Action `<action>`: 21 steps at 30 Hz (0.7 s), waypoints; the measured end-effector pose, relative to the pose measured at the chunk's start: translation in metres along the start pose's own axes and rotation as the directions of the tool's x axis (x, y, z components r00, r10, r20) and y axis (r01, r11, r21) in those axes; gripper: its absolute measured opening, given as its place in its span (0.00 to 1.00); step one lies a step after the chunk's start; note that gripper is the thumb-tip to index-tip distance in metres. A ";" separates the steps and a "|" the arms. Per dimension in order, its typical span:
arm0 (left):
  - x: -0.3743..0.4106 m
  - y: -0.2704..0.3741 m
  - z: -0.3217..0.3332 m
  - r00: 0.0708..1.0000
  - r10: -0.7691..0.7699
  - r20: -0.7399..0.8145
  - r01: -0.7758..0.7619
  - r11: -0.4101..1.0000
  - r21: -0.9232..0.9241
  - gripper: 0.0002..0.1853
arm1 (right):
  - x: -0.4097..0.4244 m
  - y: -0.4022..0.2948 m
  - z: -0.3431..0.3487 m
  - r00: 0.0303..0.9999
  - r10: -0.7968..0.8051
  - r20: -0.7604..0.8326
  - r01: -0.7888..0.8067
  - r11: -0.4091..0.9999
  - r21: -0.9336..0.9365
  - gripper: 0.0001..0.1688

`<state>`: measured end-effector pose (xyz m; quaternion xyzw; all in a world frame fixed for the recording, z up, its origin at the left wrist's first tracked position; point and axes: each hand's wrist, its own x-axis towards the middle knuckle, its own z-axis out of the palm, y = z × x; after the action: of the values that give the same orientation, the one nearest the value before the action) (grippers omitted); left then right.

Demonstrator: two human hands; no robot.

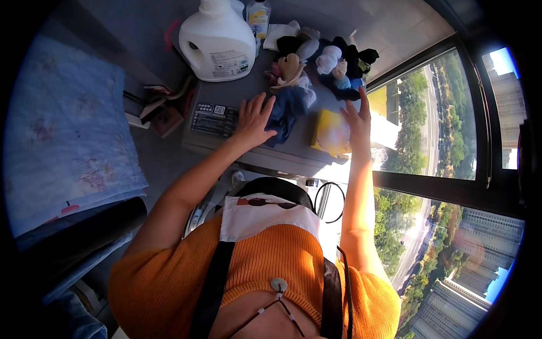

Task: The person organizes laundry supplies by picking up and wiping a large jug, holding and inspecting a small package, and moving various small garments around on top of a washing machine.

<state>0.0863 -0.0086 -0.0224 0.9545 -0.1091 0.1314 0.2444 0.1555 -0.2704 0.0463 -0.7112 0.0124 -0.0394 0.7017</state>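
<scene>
My left hand [253, 123] is spread, its fingers apart, over the left edge of a dark blue cloth [286, 111]. Whether it touches the cloth I cannot tell. Beside a yellow box [331, 132], my right hand [358, 118] is raised with fingers apart and nothing in it. Beyond the blue cloth is a loose heap of small garments, with a beige piece [290, 70] on top and a white one [308, 91] beside it. Farther right sit balled socks: a white ball [328, 59], a beige ball [340, 69] and several dark ones [351, 57].
A large white detergent jug [218, 46] and a smaller labelled bottle [258, 19] stand at the back of the grey appliance top [254, 156], which bears a printed label [214, 120]. Windows [427, 123] border the right side. Floral fabric [76, 135] hangs at left.
</scene>
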 end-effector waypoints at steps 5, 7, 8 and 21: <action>-0.001 -0.020 0.027 0.998 -0.032 0.052 0.027 0.996 0.088 0.34 | 0.009 0.040 -0.018 0.988 -0.019 0.152 0.100 0.830 -0.548 0.22; -0.004 -0.028 0.029 1.000 -0.010 -0.017 0.010 1.000 0.004 0.28 | -0.004 0.048 -0.009 0.961 -0.138 0.242 0.259 0.763 -0.592 0.21; -0.006 -0.031 0.030 0.999 -0.002 -0.053 0.000 0.999 -0.038 0.24 | -0.011 0.050 -0.005 0.951 -0.141 0.274 0.284 0.745 -0.604 0.21; -0.066 -0.012 -0.005 0.977 -0.184 0.106 0.211 0.781 -0.588 0.16 | -0.083 0.071 0.109 0.691 -0.017 0.723 0.611 0.549 -0.571 0.41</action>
<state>0.0261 0.0136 -0.0434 0.8379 -0.0494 0.0440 0.5419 0.0832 -0.1571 -0.0288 -0.8969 -0.3507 0.0810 0.2571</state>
